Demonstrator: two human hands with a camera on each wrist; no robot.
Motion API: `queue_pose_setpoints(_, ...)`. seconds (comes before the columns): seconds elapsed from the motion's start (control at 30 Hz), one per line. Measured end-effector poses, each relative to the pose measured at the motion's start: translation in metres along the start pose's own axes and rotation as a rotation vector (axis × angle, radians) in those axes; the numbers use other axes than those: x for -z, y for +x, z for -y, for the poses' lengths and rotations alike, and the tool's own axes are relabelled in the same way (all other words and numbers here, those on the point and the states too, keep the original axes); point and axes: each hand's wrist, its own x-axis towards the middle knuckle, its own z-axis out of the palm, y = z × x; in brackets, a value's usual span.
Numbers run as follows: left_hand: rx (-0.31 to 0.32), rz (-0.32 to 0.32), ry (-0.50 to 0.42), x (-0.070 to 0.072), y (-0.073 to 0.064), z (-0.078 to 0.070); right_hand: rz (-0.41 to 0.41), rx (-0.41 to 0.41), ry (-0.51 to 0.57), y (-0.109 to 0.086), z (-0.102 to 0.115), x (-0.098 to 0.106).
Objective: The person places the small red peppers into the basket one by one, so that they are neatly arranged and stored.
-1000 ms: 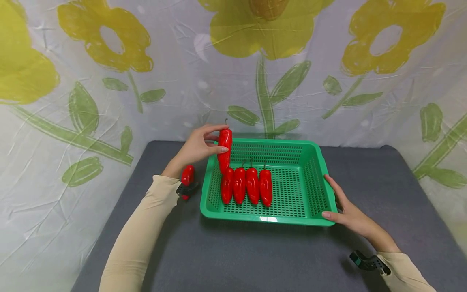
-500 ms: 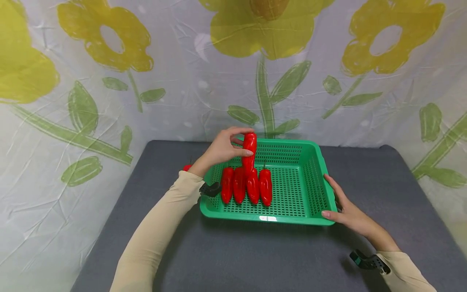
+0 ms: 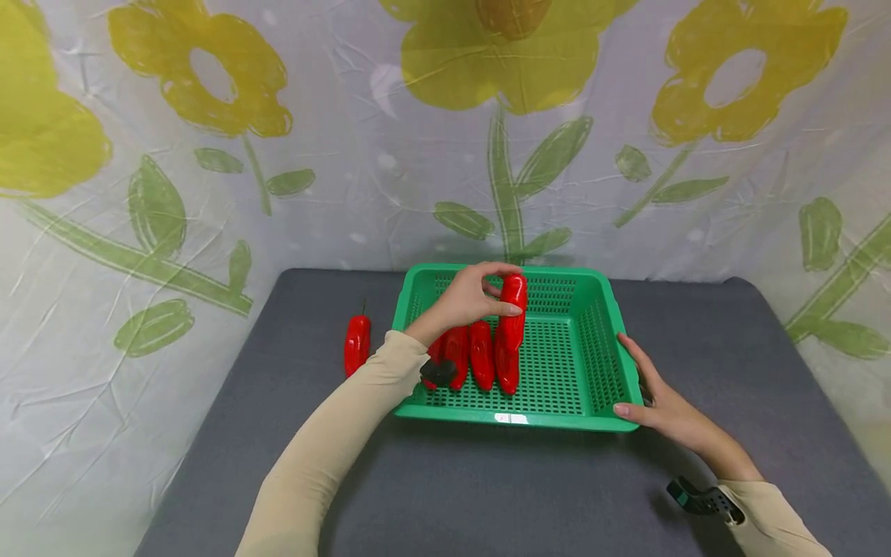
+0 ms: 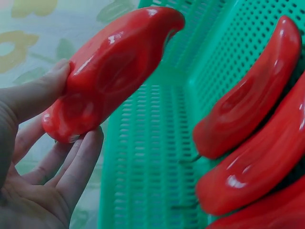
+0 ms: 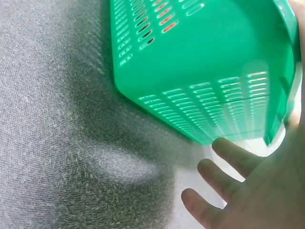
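Observation:
My left hand [image 3: 469, 298] pinches a glossy red chili pepper [image 3: 513, 298] between thumb and fingertips, near its stem end. In the head view the pepper hangs tip down over the green plastic basket [image 3: 557, 420], overlapping the rightmost pepper [image 3: 507, 375] of a row lying inside. Close by in the left wrist view, the held pepper [image 4: 114, 67] is tilted and apart from the ones in the basket. My right hand [image 3: 661, 402] grips the basket's right rim with thumb and index finger. Its other fingers [image 5: 221, 179] stay off the wall in the right wrist view.
One more red pepper [image 3: 357, 344] lies on the dark grey table [image 3: 473, 487] left of the basket, partly behind my left sleeve [image 3: 348, 433]. The basket's right half shows bare mesh floor. A flower-printed cloth [image 3: 348, 155] hangs behind the table.
My left hand has carried the pepper rightward and lower, from the basket's left side to above the rightmost pepper. The pepper on the table has come back into sight. My right hand stays put.

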Motion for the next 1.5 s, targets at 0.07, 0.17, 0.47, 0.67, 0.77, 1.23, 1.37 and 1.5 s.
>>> queue_pose_setpoints(0.07, 0.008, 0.013, 0.016, -0.006, 0.002, 0.001, -0.001, 0.0, 0.002, 0.0, 0.0, 0.0)
queue_pose_setpoints(0.17, 0.021, 0.037, 0.024, -0.015, 0.006, 0.004, -0.002, -0.002, 0.003, 0.0, 0.0, 0.0)
queue_pose_setpoints(0.47, 0.048, 0.071, 0.067, -0.033, 0.015, 0.008, -0.002, -0.007, -0.006, 0.0, 0.001, -0.001)
queue_pose_setpoints(0.67, 0.056, 0.078, 0.089, -0.042, 0.017, 0.014, -0.003, -0.013, -0.007, -0.001, 0.001, 0.0)
queue_pose_setpoints(0.77, 0.057, 0.09, 0.082, -0.046, 0.019, 0.017, -0.001, -0.01, -0.006, -0.001, 0.0, 0.0)
queue_pose_setpoints(1.23, 0.065, 0.1, 0.137, -0.053, 0.02, 0.025, -0.003, -0.011, -0.01, -0.001, 0.0, 0.0)
queue_pose_setpoints(1.37, 0.062, 0.113, 0.204, -0.054, 0.022, 0.029, -0.005, -0.011, -0.01, -0.001, 0.0, 0.0)
queue_pose_setpoints(1.5, 0.048, 0.114, 0.253, -0.054, 0.024, 0.032, -0.003, -0.021, -0.007, 0.0, 0.0, -0.001)
